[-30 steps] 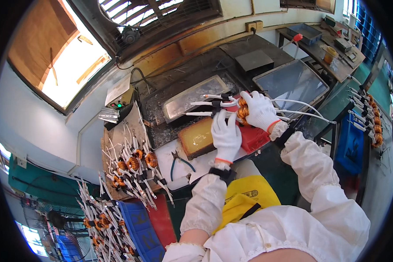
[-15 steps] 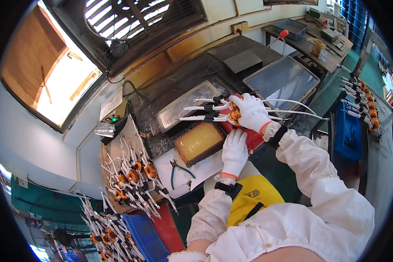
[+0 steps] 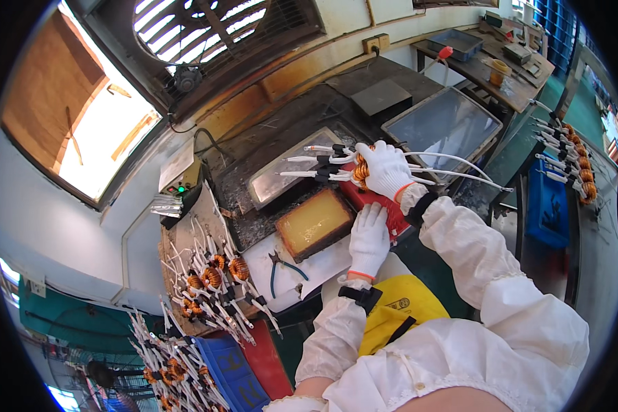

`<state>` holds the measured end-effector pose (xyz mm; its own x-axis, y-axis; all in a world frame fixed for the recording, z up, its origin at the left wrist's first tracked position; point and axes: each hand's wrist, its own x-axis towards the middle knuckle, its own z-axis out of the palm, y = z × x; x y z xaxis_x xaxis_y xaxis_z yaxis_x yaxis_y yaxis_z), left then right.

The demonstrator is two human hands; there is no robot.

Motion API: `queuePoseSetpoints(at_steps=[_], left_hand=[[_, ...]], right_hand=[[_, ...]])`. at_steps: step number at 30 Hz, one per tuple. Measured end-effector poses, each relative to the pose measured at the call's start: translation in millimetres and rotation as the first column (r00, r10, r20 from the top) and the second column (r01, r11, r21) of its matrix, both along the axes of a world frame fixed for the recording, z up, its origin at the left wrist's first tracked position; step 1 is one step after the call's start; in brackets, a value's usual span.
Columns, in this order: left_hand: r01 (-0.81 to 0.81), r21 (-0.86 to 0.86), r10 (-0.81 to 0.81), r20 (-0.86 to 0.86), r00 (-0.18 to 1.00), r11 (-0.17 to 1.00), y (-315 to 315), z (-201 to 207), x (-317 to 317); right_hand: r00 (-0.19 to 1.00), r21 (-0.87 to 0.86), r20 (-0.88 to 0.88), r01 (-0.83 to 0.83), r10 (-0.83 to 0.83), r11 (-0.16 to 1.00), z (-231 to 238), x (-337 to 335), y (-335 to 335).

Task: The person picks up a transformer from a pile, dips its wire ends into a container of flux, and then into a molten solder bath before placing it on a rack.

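My gloved right hand [image 3: 386, 169] is closed around a copper-wound ring coil [image 3: 361, 172]. White leads with black sleeves [image 3: 323, 167] stick out to its left, their tips over the shiny rectangular metal pan [image 3: 257, 185]. More white leads trail out on the right side of the hand. My gloved left hand [image 3: 369, 240] lies flat, fingers stretched and holding nothing, at the edge of a red surface [image 3: 395, 221] below the coil. Just left of that hand sits a brown-rimmed tray with a yellowish filling [image 3: 314, 223].
Cutting pliers [image 3: 281, 269] lie on a white board [image 3: 257, 264]. Several coils with white leads [image 3: 213, 277] are heaped at the left, near a control box [image 3: 185, 175] with a green light. A large grey-topped tray [image 3: 443, 130] stands behind; more coils [image 3: 584, 168] hang by a blue bin [image 3: 548, 206].
My right hand has shifted a little left with the coil, carrying the lead tips further left over the metal pan. The left hand has stayed in place.
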<state>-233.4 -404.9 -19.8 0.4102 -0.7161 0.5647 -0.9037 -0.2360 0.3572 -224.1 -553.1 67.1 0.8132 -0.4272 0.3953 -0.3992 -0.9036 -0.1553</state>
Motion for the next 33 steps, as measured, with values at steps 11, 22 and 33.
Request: queuePoseSetpoints(at_steps=[11, 22, 33], left_hand=[[0.040, -0.020, -0.040, -0.030, 0.999, 0.999, 2, 2, 3], [-0.146, -0.394, -0.307, -0.859, 0.410, 0.908, 0, 23, 27], [-0.659, -0.550, -0.857, -0.358, -0.370, 0.514, -114, 16, 69]], right_hand=[[0.997, 0.001, -0.037, 0.066, -0.066, 0.998, -1, 21, 0], [0.993, 0.147, -0.118, 0.041, -0.024, 0.988, 18, 9, -12], [0.995, 0.181, -0.096, 0.018, -0.001, 0.983, 46, 16, -4]])
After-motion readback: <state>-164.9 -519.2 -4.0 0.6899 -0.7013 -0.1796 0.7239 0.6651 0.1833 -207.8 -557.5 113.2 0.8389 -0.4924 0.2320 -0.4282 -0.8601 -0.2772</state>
